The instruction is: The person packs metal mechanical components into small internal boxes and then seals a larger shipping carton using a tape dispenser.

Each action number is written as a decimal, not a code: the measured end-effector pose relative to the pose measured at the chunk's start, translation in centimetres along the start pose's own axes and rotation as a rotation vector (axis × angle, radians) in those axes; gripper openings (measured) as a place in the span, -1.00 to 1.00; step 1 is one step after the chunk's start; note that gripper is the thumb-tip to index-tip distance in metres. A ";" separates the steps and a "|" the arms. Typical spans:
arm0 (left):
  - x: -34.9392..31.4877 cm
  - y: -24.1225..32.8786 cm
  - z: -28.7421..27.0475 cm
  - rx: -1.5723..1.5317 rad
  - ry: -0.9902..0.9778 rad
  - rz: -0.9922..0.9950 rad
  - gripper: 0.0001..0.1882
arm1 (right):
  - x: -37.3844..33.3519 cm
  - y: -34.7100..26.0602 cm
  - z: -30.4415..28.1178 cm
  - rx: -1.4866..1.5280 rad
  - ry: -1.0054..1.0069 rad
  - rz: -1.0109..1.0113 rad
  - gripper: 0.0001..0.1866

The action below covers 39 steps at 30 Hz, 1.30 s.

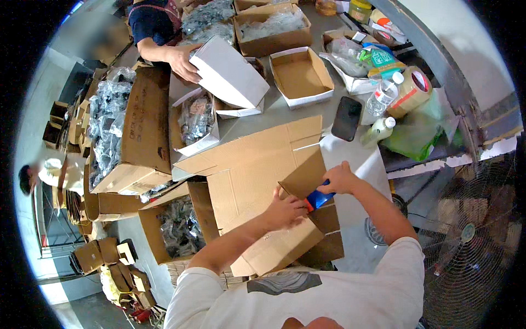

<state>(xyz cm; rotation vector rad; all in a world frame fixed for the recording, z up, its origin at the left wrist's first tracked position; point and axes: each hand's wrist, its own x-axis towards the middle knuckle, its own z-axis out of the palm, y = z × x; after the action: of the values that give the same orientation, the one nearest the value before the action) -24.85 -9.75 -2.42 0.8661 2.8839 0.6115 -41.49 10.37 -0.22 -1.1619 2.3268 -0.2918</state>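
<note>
In front of me a brown cardboard box (282,244) is partly folded, its long flaps spread flat over the tabletop beyond it. My left hand (285,211) grips the box at the edge of a raised flap (304,172), fingers bent over it. In my right hand (341,180) is a blue-and-red tape dispenser (319,198), closed around its far end and held low against the box. Most of the dispenser is hidden by the flap and my fingers.
Opposite, a person's hand (183,63) holds a white box (233,71). Cartons of plastic-wrapped parts (107,126) stand left. An open shallow box (301,77), a phone (346,119), bottles (382,98) and tape rolls (411,90) lie beyond. A caged fan (467,233) stands at right.
</note>
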 end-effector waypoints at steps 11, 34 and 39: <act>4.5 4.2 0.0 0.165 -0.508 -0.322 -0.24 | -6.9 -1.8 -1.5 -0.007 0.716 0.326 -0.67; -20.8 -2.5 -0.8 -1.874 0.571 -0.969 -0.42 | -10.3 -19.6 19.3 2.112 0.980 0.431 -0.47; -17.9 -2.2 -3.3 -1.595 -0.088 -0.410 -0.25 | -18.5 -23.2 22.8 2.252 1.523 0.397 -0.54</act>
<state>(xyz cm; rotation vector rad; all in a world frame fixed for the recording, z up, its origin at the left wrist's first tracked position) -11.56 -22.25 -1.10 0.0092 1.4507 2.0846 -4.18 11.77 -3.47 0.9926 0.9225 -2.9582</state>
